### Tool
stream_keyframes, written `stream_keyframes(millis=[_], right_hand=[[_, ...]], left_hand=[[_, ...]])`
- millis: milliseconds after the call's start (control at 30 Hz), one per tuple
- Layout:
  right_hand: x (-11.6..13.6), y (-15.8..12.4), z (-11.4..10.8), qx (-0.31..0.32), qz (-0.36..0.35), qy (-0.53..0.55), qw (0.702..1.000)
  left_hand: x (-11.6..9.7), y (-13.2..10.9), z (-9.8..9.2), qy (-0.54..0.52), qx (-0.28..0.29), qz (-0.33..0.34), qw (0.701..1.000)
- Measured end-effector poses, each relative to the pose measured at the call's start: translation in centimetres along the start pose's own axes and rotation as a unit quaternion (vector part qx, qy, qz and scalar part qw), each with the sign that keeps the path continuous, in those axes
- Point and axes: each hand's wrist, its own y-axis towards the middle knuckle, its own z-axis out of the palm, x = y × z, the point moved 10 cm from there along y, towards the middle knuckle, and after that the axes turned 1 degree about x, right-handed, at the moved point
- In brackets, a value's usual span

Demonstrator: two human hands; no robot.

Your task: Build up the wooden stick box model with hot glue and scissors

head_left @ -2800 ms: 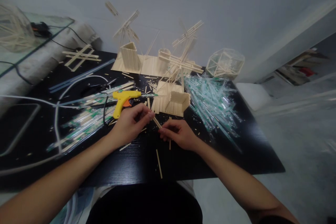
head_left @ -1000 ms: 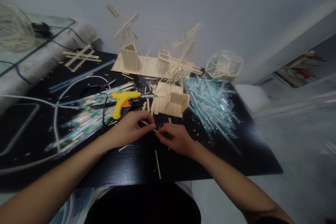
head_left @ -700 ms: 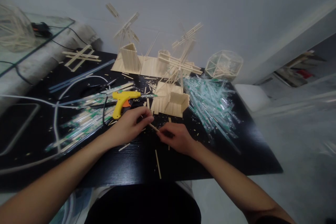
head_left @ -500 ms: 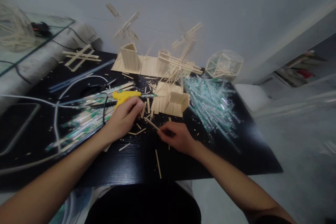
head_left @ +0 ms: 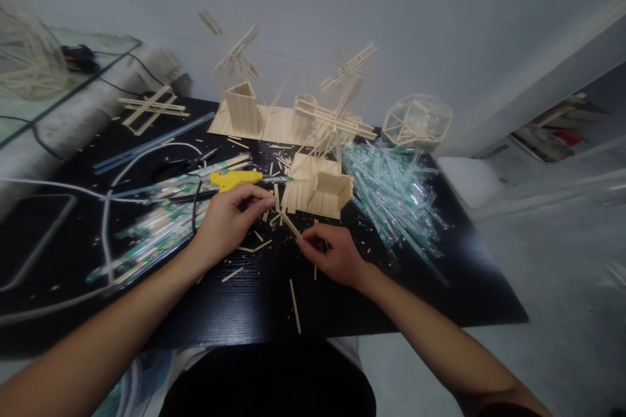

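My right hand (head_left: 335,253) pinches a short thin wooden stick (head_left: 292,225) by its near end; the stick slants up and to the left. My left hand (head_left: 227,220) is closed, thumb and fingertips together near the stick's far end. Whatever it may hold is too small to make out. Just behind the left hand lies a yellow glue gun (head_left: 235,178), its nozzle pointing right and its handle partly hidden by that hand. Beyond my hands stands a small wooden-stick box (head_left: 334,187) on a flat base of sticks (head_left: 300,179). Cut stick pieces are scattered around.
Clear-wrapped stick bundles (head_left: 161,228) lie left, beside a white cable (head_left: 105,228). A heap of plastic wrappers (head_left: 391,186) lies right. Stick-built windmill models (head_left: 239,111) stand along the wall, near a polyhedral stick frame (head_left: 418,120). A glass shelf (head_left: 105,58) is at far left.
My left hand has shifted away from the glue gun, its fingertips now reaching right and nearer the stick. My right hand has raised the stick's far end slightly up and to the right.
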Motion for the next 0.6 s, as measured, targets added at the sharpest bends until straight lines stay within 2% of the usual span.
stream_keyframes(millis=[233,467,600], right_hand=[[-0.3,0.0,-0.1,-0.003,0.023,0.014,1.0],[-0.2,0.0,0.1,0.007,0.022,0.017,1.0],[-0.2,0.0,0.0,0.008,0.028,0.024,0.999]], left_hand=[[-0.5,-0.1,0.3,-0.011,0.01,-0.007,1.0],[-0.5,-0.4,2.4,0.03,0.103,0.013,0.994],[-0.4,-0.5,2.8,0.058,0.122,0.028,0.99]])
